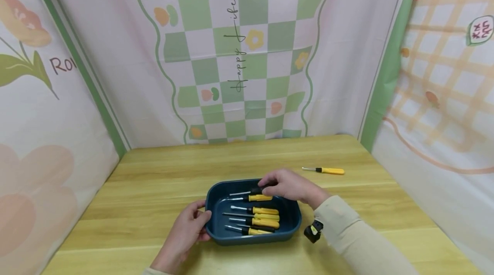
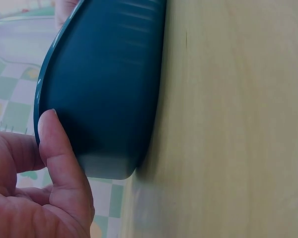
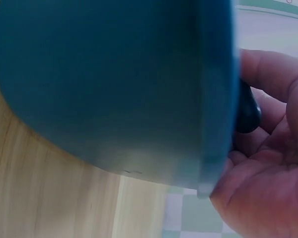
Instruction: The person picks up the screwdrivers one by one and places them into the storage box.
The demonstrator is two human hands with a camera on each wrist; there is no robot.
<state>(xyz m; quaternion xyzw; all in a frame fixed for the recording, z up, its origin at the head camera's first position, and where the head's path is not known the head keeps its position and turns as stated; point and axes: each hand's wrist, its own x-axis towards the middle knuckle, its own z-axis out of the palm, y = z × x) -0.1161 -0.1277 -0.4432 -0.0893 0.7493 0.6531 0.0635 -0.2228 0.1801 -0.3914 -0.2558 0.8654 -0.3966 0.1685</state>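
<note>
A dark blue plastic basin [image 1: 252, 241] stands on the table with several screwdrivers lying in it, most of them yellow-handled [image 1: 266, 211]. My left hand [image 1: 189, 223] grips its left rim, and the thumb [image 2: 59, 148] lies against the wall in the left wrist view. Over the far right part of the basin, my right hand [image 1: 287, 185] pinches a black-handled screwdriver [image 1: 255, 191], its shaft pointing left. The end of that black handle [image 3: 248, 110] shows between the fingers in the right wrist view; the basin wall hides the rest.
Another yellow-and-black screwdriver [image 1: 332, 171] lies on the wooden table [image 1: 162, 167], behind and right of the basin. Patterned cloth [image 1: 247, 52] hangs at the back and both sides. A small black device [image 1: 313, 231] is on the right wrist.
</note>
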